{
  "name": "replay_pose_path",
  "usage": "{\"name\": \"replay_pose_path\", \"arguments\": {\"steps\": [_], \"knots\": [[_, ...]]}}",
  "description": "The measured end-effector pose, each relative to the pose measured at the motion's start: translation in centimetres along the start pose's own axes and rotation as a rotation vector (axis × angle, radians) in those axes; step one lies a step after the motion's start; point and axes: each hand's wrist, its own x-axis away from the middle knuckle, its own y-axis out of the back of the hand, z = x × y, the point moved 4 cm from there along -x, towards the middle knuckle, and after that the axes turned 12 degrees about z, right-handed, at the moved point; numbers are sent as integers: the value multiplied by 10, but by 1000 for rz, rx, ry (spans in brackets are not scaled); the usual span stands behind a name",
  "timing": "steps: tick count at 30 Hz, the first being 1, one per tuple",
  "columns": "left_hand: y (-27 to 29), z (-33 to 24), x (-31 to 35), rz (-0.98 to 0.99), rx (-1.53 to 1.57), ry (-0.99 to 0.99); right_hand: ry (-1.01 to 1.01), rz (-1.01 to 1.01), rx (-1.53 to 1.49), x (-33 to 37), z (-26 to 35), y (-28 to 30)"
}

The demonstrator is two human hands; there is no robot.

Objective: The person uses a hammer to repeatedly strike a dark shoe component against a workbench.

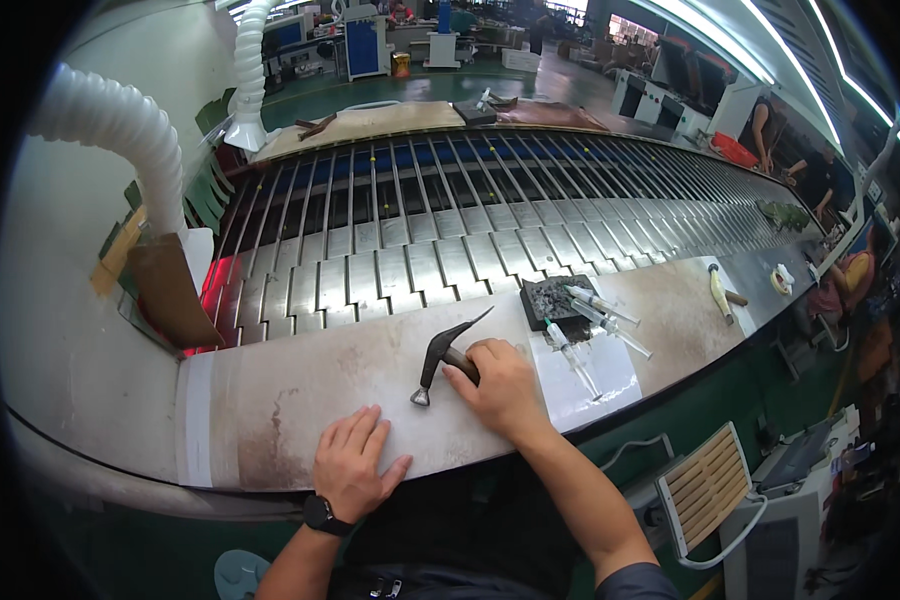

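My right hand (507, 388) is wrapped around the handle of a hammer (438, 350). The hammer's dark head has a long thin point at the far end and a flared metal face at the near end, just over or on the pale work surface (370, 365); contact is hard to tell. Fingers stretched out, my left hand (352, 465) rests on the near edge of that surface, left of the hammer, with a black watch (325, 515) on its wrist. Right of my right hand, a dark rough block (547, 298) sits by a white sheet (610, 385), with several syringes (572, 362) lying across them.
Beyond the surface spreads a bed of metal slats (410, 265). Further right lie another hammer with a pale yellow handle (719, 293) and a small white-and-yellow item (782, 280). White ribbed hoses (130, 125) hang at left. Other people (820, 180) are at far right. A slatted chair (705, 490) stands at lower right.
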Motion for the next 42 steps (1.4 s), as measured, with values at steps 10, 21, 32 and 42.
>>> {"name": "replay_pose_path", "arguments": {"steps": [10, 21, 32, 42], "knots": [[-1, -1, 0, 8, 22, 0, 110, -61, -75, 3, -1, -1], [1, 1, 0, 8, -8, -5, -25, 3, -76, 5, -3, -1], [0, 0, -2, 8, -1, -6, 51, 45, 57, 1, -1, -3], [1, 1, -2, 1, -6, -8, 39, -201, -214, 4, -16, 1]]}}
